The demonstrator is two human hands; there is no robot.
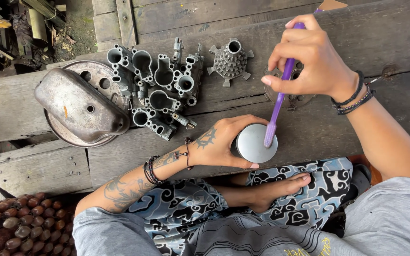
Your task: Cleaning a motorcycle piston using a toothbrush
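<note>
Two hands work over a plank desk. My left hand curls its fingers around a metal cylinder, flat round end facing up, near the desk's front edge above my lap. My right hand pinches a purple toothbrush; its long axis slants down and left, bristles touching the cylinder's face. Grey engine parts lie beyond, with bare planks between. The cylinder's body is hidden by my fingers.
</note>
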